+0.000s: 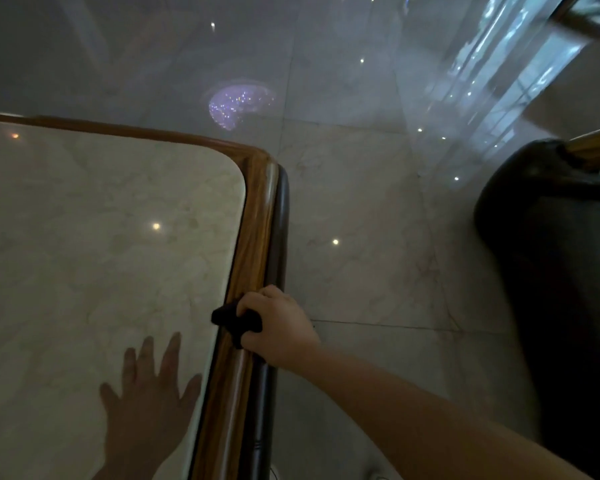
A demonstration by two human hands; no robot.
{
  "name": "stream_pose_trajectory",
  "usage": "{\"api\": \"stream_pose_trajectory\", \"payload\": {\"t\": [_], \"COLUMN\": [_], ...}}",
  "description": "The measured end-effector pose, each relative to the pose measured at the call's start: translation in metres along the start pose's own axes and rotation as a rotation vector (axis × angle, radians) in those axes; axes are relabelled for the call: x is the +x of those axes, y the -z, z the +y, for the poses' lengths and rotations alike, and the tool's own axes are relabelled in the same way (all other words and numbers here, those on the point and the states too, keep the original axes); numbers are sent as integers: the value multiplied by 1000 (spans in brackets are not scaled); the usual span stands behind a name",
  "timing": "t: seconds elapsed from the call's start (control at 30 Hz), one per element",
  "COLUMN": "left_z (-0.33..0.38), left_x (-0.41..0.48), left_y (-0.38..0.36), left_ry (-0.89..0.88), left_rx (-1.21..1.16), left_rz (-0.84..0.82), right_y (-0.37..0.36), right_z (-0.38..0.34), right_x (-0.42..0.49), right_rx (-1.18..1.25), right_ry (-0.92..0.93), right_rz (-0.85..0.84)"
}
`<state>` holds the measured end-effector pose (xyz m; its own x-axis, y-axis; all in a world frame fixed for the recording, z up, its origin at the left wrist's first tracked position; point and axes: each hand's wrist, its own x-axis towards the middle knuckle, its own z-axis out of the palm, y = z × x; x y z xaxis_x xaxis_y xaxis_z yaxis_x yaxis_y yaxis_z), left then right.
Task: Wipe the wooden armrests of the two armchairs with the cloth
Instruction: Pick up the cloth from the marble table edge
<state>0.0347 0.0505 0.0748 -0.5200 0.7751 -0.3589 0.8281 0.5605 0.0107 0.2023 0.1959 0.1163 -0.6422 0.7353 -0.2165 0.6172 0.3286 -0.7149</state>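
My right hand [278,323] grips a small dark cloth [234,320] and presses it on the wooden rim [257,216] of a marble-topped table, near its right edge. My left hand [146,393] lies flat on the marble top [101,237] with fingers spread, holding nothing. A dark armchair [551,254] stands at the right; a bit of its wooden armrest [596,145] shows at the frame's right edge, well away from both hands.
Glossy pale floor tiles [354,220] run between the table and the armchair, mirroring ceiling lights. A wooden piece of furniture [589,19] shows at the top right corner. The table's rounded corner lies ahead of my right hand.
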Motion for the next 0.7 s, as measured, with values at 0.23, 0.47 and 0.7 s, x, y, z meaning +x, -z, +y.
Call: {"api": "stream_pose_trajectory", "payload": {"t": [0.23, 0.47, 0.7], "left_z": [95, 168, 226], "left_x": [-53, -100, -142], "left_y": [120, 206, 271], "left_ry": [-309, -499, -656], "left_rx": [-15, 73, 24], "left_rz": [161, 253, 362], "right_y": [150, 265, 329], "right_z": [-29, -45, -45], "right_x": [-87, -162, -235], "right_rx": [61, 77, 119], "right_ry": [-64, -114, -139], "right_rz": [261, 415, 552]}}
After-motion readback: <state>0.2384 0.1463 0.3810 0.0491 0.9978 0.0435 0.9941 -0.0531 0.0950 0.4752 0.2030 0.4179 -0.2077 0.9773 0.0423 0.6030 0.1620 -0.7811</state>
